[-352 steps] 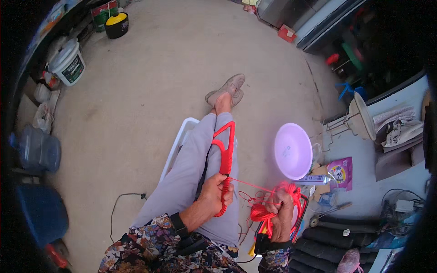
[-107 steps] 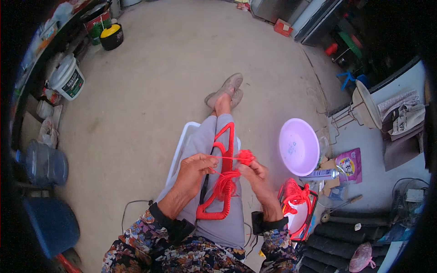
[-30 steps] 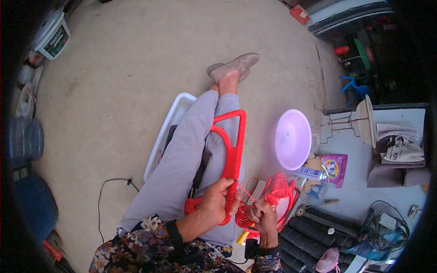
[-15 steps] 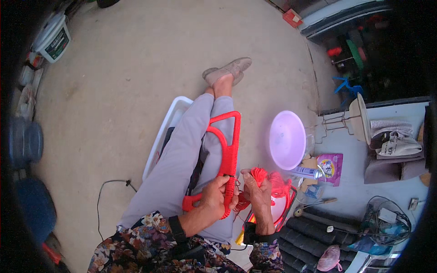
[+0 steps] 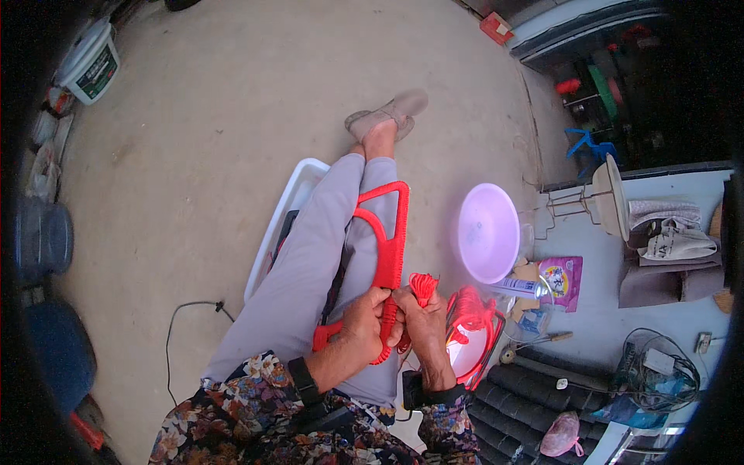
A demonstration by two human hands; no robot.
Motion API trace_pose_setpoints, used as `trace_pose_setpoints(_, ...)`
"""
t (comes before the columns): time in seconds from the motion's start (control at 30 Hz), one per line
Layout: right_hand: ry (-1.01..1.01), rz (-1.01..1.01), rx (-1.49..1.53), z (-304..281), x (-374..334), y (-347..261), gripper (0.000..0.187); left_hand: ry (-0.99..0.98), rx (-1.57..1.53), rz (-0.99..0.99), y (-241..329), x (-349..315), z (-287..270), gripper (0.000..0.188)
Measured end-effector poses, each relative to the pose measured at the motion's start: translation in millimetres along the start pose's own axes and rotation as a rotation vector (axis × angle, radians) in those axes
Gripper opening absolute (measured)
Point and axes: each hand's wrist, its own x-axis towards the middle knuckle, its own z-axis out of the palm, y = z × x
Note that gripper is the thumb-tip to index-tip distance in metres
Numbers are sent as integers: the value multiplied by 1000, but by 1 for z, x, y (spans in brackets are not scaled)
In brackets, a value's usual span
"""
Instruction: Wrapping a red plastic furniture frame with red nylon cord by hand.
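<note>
Across my lap lies an angular frame wrapped in red cord [image 5: 394,260], with open gaps between its bars. My left hand [image 5: 363,324] is closed around the lower part of this frame. Close against it on the right, my right hand [image 5: 426,325] grips a small bundle of red cord [image 5: 423,287], whose looped end sticks up above the fingers. The fingertips of both hands meet at the frame's wrapped edge, and what they pinch there is too small to make out. More loose red cord [image 5: 471,308] lies in a container just right of my right hand.
A lilac basin [image 5: 488,232] stands on the floor to the right, near a spray can [image 5: 521,288] and a purple packet [image 5: 561,283]. Dark padded rolls [image 5: 515,407] lie at lower right. A white tray [image 5: 271,225] sits beside my legs. A black cable [image 5: 172,341] runs at left.
My right hand has moved left with the cord bundle, up against the frame and my left hand. The frame has shifted only slightly.
</note>
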Motion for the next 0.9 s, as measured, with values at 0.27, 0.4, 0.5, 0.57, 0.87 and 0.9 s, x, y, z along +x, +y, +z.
trace_pose_setpoints(0.27, 23, 6, 34, 5, -5, 8, 15, 52, 46, -60, 5, -2, -2, 24)
trace_pose_setpoints(0.4, -55, 56, 30, -3, -2, 5, 13, 94, 66, -50, 3, 2, -5, 23)
trace_pose_setpoints(0.5, -180, 104, 119, -14, 10, 7, 13, 21, 121, 29, 3, 0, -6, 23)
trace_pose_setpoints(0.57, -189, 123, 125, -21, 16, 6, 15, 50, 66, 5, 6, -4, 2, 24)
trace_pose_setpoints(0.87, -158, -50, -400, -4, 55, -18, 26, -90, 75, 26, 5, -3, -9, 32)
trace_pose_setpoints(0.9, -158, -46, -401, -2, 55, -17, 26, -73, 101, 17, 5, -4, -7, 33)
